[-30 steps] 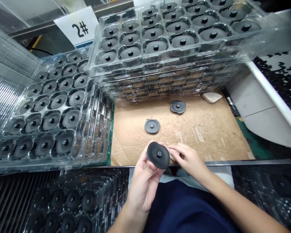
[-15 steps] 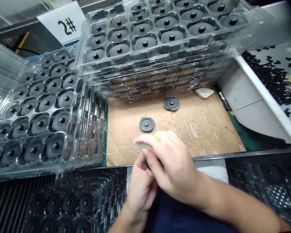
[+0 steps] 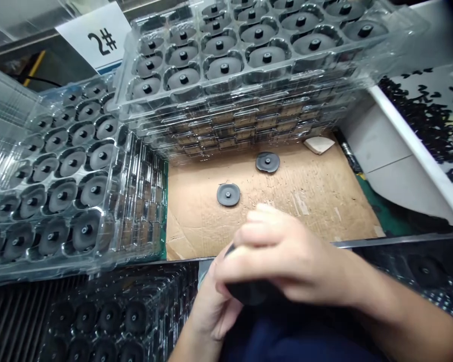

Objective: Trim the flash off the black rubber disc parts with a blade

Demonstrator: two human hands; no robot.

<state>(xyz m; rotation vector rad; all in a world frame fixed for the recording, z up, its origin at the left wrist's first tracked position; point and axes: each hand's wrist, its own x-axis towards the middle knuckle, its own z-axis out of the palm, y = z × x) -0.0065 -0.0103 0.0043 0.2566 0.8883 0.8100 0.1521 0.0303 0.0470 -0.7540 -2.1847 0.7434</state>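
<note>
My right hand [image 3: 275, 256] is closed on a dark oval disc [image 3: 252, 291], its fingers curled over the top; part of the disc shows beneath them. Directly below and to the left, my left hand [image 3: 215, 306] is closed against the same disc, its fingertips mostly hidden by the right hand. Motion smears both hands a little. Two similar dark grey discs with a small centre stub lie on the cardboard beyond: a nearer disc [image 3: 228, 194] and a farther disc [image 3: 268, 162].
Stacked clear trays [image 3: 226, 95] of discs stand at the back, and another tray stack [image 3: 109, 201] on the left. More trays [image 3: 98, 286] sit low in front. A pale wedge [image 3: 319, 145] lies on the cardboard [image 3: 196, 226]. Small black pieces [image 3: 419, 115] fill a white-edged surface at right.
My right hand has shifted right and slightly down, turning so its fingers lie across the disc. My left hand stays close below. The discs on the cardboard have not moved.
</note>
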